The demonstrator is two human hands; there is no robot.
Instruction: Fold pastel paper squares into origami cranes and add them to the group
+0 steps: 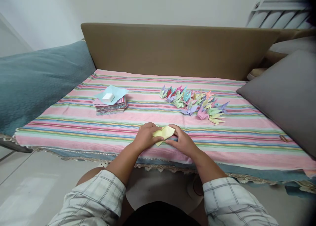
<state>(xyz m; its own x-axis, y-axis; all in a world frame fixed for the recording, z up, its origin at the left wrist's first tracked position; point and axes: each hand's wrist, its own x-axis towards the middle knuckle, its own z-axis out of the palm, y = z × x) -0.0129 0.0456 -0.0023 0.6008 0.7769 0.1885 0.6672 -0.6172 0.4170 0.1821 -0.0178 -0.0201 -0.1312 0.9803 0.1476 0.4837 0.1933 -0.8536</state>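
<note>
As a person in rolled, checked sleeves (227,199) leans over a sofa seat, a sheet of yellow paper (166,132) lies near the front edge, between the two hands. The left hand (147,136) grips its left part, thumb across the lower side, while the right hand (183,139) curves about the other end, fingertips at the paper; whether it pinches the sheet or merely steadies it, one cannot tell. Beneath them stretches a striped cover (143,107) in pink, green, blue and yellow, with lace trim (170,169) along the front. A brown backrest (172,51) rises behind, flanked by a blue-green armrest (41,84) and a gray cushion (283,97), before a pale wall (158,5) and a white radiator (281,13). To the left sits a stack of colored paper (111,109), topped by a light blue sheet (119,92) and a small white box (108,98); at center right, folded paper cranes (190,109) crowd together, overlapping too closely to count. Tiled floor (27,186) shows below. The radiator and cushion are cut off at right, where dark blurs cover the corners, and a small brown object (283,138) near the cushion is hard to identify.
</note>
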